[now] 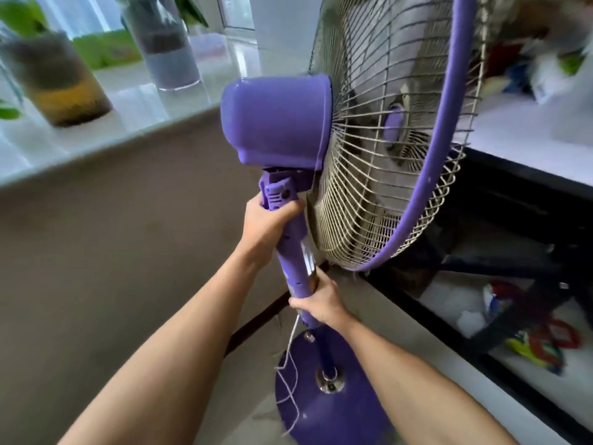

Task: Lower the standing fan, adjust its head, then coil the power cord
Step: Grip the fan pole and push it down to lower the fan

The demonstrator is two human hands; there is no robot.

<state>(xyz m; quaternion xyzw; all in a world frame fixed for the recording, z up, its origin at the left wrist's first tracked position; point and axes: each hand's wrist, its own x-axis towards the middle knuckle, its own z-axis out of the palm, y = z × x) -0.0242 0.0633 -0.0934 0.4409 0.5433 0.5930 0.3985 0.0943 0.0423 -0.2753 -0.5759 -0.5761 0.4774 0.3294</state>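
A purple standing fan [321,175] fills the middle and upper right of the frame, seen from behind and above. Its motor housing [276,122] sits at centre, with the wire grille [394,149] and its purple rim spreading to the right. The left hand [268,224] grips the top of the purple column just under the neck joint, fingers curled round it — a full, closed hold. Lower down, at centre, the right hand [317,300] is wrapped round the column where the purple sleeve meets a shiny metal section, again a closed hold with the fingers curled round the tube. Below the hands the pole [324,354] runs down into a chrome collar on the round purple base [321,412], which stands on the floor at the bottom centre of the frame. A thin white cord [290,358] hangs loosely from near the right hand and trails across the base in slack loops — not coiled. In the upper left, a pale windowsill [134,101] carries tall glass jars [167,46] with dark layered contents and green leaves. At right, a dark-framed shelf [481,284] holds blurred, brightly coloured clutter on its lower level.
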